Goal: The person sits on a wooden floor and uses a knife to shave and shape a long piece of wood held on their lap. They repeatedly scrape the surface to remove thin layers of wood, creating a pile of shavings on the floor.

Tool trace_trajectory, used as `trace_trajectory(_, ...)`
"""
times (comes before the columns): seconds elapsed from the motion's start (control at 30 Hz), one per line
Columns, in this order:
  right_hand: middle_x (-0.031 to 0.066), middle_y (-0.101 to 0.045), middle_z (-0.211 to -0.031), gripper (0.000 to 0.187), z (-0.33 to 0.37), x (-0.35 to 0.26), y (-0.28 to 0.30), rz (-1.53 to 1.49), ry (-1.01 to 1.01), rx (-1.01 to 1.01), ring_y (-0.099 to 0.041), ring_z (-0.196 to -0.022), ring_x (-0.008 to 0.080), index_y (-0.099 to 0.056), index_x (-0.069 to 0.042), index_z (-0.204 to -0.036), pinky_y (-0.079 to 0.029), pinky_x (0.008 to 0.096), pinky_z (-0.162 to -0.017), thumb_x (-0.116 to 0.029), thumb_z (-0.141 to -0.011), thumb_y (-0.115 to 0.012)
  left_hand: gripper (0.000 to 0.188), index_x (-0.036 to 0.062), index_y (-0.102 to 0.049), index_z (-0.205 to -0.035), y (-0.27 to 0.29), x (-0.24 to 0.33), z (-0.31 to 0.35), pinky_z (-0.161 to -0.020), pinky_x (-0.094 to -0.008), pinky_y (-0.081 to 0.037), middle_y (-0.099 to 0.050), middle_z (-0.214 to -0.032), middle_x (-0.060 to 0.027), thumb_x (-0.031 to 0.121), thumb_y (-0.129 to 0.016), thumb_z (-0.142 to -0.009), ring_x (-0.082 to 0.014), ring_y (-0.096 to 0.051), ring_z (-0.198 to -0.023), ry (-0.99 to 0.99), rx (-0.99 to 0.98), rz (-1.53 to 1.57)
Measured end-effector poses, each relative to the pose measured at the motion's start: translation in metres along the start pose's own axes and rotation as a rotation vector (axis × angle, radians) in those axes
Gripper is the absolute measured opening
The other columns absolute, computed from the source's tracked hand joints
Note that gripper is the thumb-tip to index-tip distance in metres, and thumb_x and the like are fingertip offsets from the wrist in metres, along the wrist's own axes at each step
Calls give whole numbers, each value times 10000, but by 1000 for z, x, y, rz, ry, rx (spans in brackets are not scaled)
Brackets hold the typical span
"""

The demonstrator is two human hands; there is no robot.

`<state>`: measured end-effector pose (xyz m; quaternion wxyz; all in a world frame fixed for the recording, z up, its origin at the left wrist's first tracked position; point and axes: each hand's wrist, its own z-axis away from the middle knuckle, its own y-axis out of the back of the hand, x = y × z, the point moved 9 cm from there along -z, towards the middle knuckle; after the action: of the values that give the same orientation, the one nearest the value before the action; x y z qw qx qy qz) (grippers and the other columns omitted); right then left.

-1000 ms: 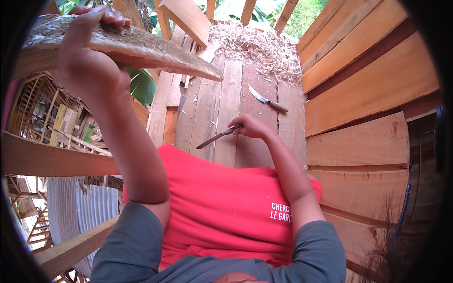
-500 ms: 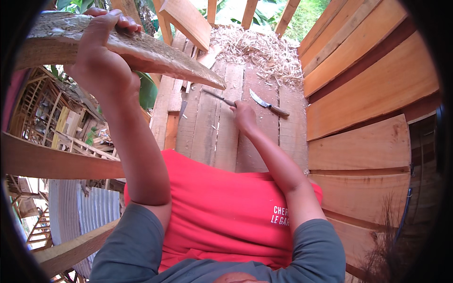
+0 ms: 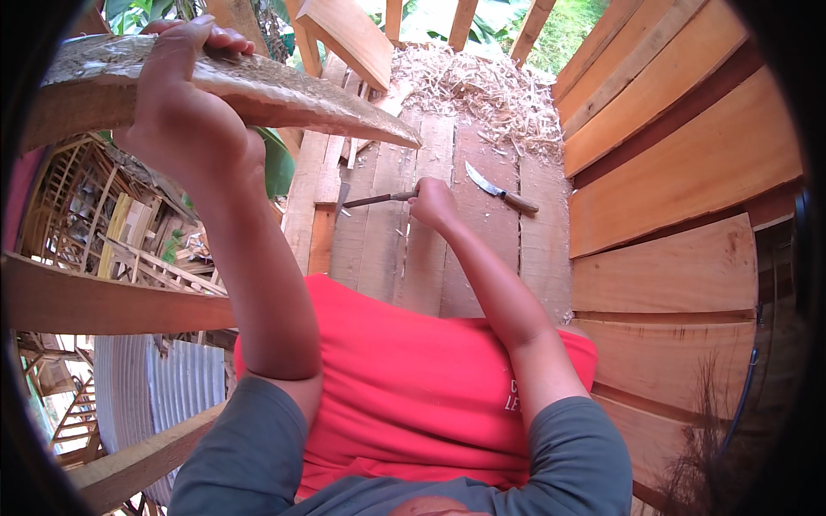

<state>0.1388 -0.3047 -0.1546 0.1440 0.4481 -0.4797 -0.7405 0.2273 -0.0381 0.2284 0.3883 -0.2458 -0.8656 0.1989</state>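
Observation:
My left hand (image 3: 194, 112) is closed over the upper edge of a rough, tapered piece of wood (image 3: 318, 103), raised at the upper left. The narrow end of this piece points right, above the plank floor. In my right hand (image 3: 434, 205) is a slim tool (image 3: 379, 199) with a thin dark shaft and a handle mostly hidden by my fingers; its exact kind is unclear. Its shaft points left, toward a dark pointed blade (image 3: 342, 194) at the floor's left side. Just right of my right hand, a curved knife (image 3: 501, 187) with a brown wooden handle lies on the planks.
Wood shavings (image 3: 477, 90) are heaped at the far end of the plank floor (image 3: 422, 267). Board walling (image 3: 680, 172) rises on the right. A wooden rail (image 3: 112, 297) crosses the left side, with corrugated metal sheet (image 3: 181, 378) beyond it. Red cloth (image 3: 413, 396) covers my lap.
The tool in my right hand has swung: its shaft pointed up-left and now lies nearly level toward the left. My left hand keeps its hold on the wood. The whole view has shifted slightly.

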Motion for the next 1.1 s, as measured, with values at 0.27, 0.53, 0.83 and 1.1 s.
trace_trajectory(0.27, 269, -716, -1016, 276, -6, 30, 11, -6, -98, -28, -694, -1023, 413, -724, 40, -986, -548, 487, -864, -214, -882, -758, 128, -15, -540, -965, 6, 0, -5, -794, -455, -512, -540, -818, -114, 55, -556, -859, -260, -560, -782, 16, -42, -32)
trace_trajectory(0.53, 260, -711, -1022, 279, -24, 24, 23, -103, -277, 317, -694, -1023, 406, -675, 27, -1045, -545, 513, -854, -220, -923, -716, 150, 6, -505, -987, 0, -5, 1, -784, -458, -501, -532, -814, -104, 67, -558, -860, -256, -557, -782, 94, 12, 25)
trace_trajectory(0.83, 250, -717, -1020, 306, -18, 33, 10, 26, -125, 62, -693, -1021, 396, -686, 32, -1033, -536, 492, -883, -250, -919, -711, 136, 4, -508, -965, -1, -8, 1, -778, -437, -499, -531, -810, -99, 70, -563, -859, -253, -552, -776, 95, 8, 10)
trace_trajectory(1.1, 193, -737, -992, 298, -37, 69, 52, 20, 58, 13, -713, -927, 340, -730, -34, -1068, -525, 460, -834, -240, -861, -785, 141, -16, -523, -968, 7, 1, -2, -786, -450, -509, -532, -810, -115, 64, -561, -858, -264, -550, -776, 74, 29, -4)
